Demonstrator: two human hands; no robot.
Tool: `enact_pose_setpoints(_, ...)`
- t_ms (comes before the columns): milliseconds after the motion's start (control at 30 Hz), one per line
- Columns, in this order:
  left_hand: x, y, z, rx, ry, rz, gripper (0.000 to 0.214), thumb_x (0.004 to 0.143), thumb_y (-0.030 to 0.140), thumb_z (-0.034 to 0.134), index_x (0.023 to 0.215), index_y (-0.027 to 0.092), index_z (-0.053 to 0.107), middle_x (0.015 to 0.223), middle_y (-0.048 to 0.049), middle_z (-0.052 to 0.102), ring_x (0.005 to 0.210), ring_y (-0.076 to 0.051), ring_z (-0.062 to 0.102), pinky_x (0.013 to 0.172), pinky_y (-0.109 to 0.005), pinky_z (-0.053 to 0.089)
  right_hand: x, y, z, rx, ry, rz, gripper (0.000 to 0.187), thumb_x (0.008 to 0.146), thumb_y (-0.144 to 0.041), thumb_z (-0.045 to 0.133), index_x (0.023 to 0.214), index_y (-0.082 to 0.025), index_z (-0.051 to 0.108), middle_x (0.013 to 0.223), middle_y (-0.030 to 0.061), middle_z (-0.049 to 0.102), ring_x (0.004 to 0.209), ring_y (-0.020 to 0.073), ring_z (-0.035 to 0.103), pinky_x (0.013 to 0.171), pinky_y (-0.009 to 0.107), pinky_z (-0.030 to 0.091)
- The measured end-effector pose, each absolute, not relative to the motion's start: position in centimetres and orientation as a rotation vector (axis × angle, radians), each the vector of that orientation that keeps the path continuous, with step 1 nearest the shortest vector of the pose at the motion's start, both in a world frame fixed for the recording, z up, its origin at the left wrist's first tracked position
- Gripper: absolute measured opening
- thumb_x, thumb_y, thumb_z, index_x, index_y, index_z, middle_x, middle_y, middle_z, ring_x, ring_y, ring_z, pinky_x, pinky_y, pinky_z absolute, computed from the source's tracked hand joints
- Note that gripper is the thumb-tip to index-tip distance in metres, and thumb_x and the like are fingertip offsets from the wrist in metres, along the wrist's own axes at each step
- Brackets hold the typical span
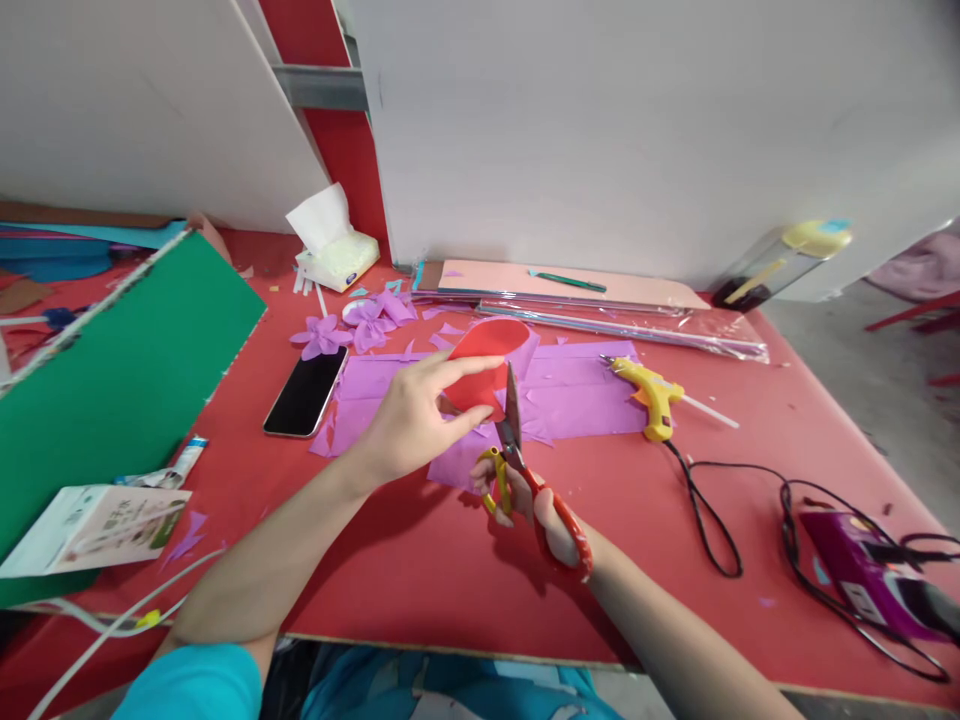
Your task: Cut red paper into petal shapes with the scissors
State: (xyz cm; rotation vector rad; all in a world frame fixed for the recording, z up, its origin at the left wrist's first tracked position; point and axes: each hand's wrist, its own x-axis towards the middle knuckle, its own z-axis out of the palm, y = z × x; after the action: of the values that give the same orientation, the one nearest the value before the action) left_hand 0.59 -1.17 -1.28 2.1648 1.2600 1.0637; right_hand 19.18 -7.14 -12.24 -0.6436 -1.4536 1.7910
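My left hand [416, 415] pinches a curved piece of red paper [487, 345] between thumb and fingers, just above the table. In my right hand [551, 520] is a pair of scissors [514, 440] with one red and one yellow handle loop. The blades point up and stand slightly apart at the lower right edge of the red piece. Beneath both hands lies purple paper [577, 395] with scraps on it. Purple paper flowers [367, 325] sit beyond my left hand, next to a black phone [306, 392].
A yellow glue gun [654, 395] lies to the right, its black cord running to a purple power strip [862, 570]. Wrapped sheets [622, 318] and a green pen [570, 282] are at the back. A green board [127, 390] and tissue pack [341, 258] stand left.
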Motion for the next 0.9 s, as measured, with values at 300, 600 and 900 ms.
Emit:
enact_pose_setpoints(300,0.51,-1.25,-1.22,2.246,1.224,1.127,0.042,0.071,0.013,0.069,0.112,0.020,0.062,0.092,-0.0025,0.068,0.072,-0.013,0.064,0.066,-0.026,0.054,19.13,-7.26,-12.41,-0.649,-1.473,1.772,0.062,0.083,-0.071,0.028,0.120,-0.025,0.049,0.081,0.0024,0.042,0.061,0.0142,0.036,0.063,0.033,0.039)
enact_pose_setpoints(600,0.41,-1.09,-1.24,2.273,1.154,1.123,0.040,0.072,0.011,0.069,0.110,0.018,0.062,0.099,-0.0049,0.069,0.088,-0.018,0.066,0.078,-0.029,0.055,18.98,-7.21,-12.03,-0.656,-1.458,1.769,0.068,0.080,-0.074,0.029,0.116,-0.021,0.052,0.087,0.0046,0.044,0.060,0.0132,0.035,0.059,0.032,0.037)
enact_pose_setpoints(900,0.28,-0.97,-1.34,2.313,1.111,1.139,0.041,0.071,0.011,0.070,0.111,0.018,0.061,0.100,-0.0053,0.070,0.086,-0.016,0.066,0.076,-0.027,0.055,18.88,-7.41,-12.43,-0.681,-1.428,1.765,0.071,0.079,-0.076,0.027,0.114,-0.020,0.053,0.091,0.0070,0.046,0.061,0.0132,0.036,0.054,0.029,0.037)
